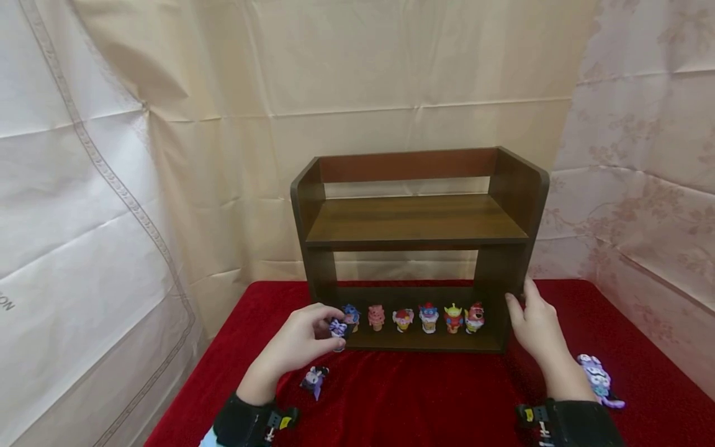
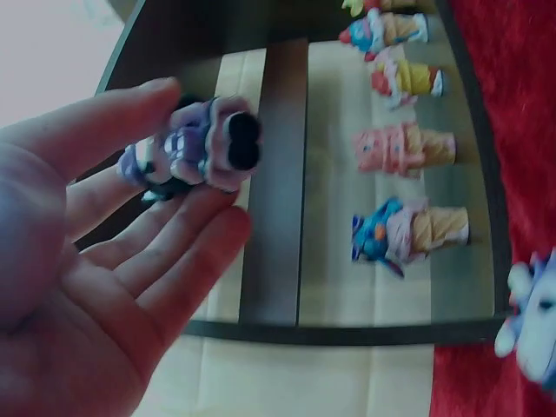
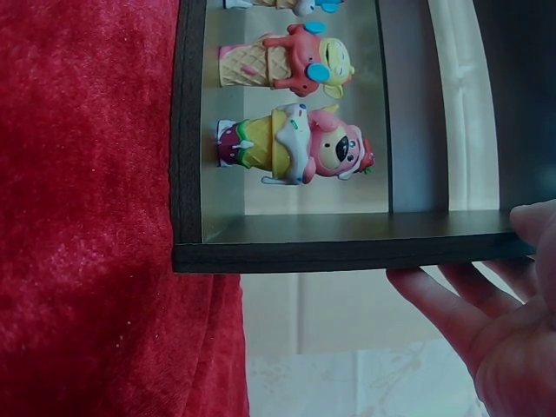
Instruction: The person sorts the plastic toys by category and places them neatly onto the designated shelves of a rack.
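My left hand (image 1: 304, 332) pinches a small purple figurine with a bow (image 1: 337, 328) between thumb and fingers, at the front left of the brown wooden shelf (image 1: 419, 217). In the left wrist view the figurine (image 2: 204, 148) lies between the thumb and fingertips, above the open palm. My right hand (image 1: 539, 323) grips the shelf's right side panel (image 3: 347, 253), thumb on one face and fingers on the other. On the lower board stand several ice-cream-cone figurines, among them a blue one (image 2: 391, 230), a pink one (image 1: 376, 317) and a bear in a red hat (image 1: 475, 318).
A purple and white figurine (image 1: 315, 380) lies on the red cloth (image 1: 413, 397) near my left wrist. Another purple one (image 1: 598, 380) lies beside my right forearm. Behind the shelf hangs a beige curtain (image 1: 424, 62).
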`<state>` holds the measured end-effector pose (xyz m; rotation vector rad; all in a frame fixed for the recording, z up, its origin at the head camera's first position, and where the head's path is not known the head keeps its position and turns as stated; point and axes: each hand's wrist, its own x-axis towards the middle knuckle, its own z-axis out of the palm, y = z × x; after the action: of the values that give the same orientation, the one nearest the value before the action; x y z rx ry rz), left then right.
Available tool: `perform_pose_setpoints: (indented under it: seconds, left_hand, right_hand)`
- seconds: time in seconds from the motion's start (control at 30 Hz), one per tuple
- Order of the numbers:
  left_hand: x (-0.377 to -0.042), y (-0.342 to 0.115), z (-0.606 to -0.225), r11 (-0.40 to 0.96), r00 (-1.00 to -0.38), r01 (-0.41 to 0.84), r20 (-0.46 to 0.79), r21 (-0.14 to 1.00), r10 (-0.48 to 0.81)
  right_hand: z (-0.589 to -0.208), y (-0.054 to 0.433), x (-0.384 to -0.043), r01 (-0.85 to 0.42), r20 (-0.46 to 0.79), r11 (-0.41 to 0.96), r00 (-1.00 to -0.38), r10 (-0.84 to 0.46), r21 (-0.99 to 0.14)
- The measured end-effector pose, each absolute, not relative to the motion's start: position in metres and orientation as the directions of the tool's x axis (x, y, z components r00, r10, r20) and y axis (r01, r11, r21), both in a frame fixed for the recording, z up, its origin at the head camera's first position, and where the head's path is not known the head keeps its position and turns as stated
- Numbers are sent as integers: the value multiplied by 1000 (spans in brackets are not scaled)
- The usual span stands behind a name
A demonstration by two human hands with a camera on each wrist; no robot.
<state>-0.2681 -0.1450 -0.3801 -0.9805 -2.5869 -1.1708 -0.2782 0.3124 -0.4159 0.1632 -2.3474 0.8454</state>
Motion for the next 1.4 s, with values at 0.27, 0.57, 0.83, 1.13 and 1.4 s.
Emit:
perform_pose_setpoints:
  seconds: [0.27,0.57,0.83,1.13,1.4]
  left_hand:
    - [-264,-122,-376,428,-734,679,533,596,422]
    - [-267,-93,-360,393,-658,750,657,532,367]
    - [-273,-65,-337,326,-606,793,718,514,343]
    - [-280,-29,-307,232,-496,867,801,440,334]
    - [-295,0,-276,225,-451,890,841,398,299]
  right_hand:
    - [-417,312,-277,-317,601,784,-794,89,-534]
    - [-416,314,-278,-329,620,787,-780,84,-521]
    - [-416,313,-278,-335,625,785,-776,82,-520]
    - [-417,315,-279,-336,626,784,-775,84,-522]
    - [-416,313,-279,-324,611,780,-786,93,-535]
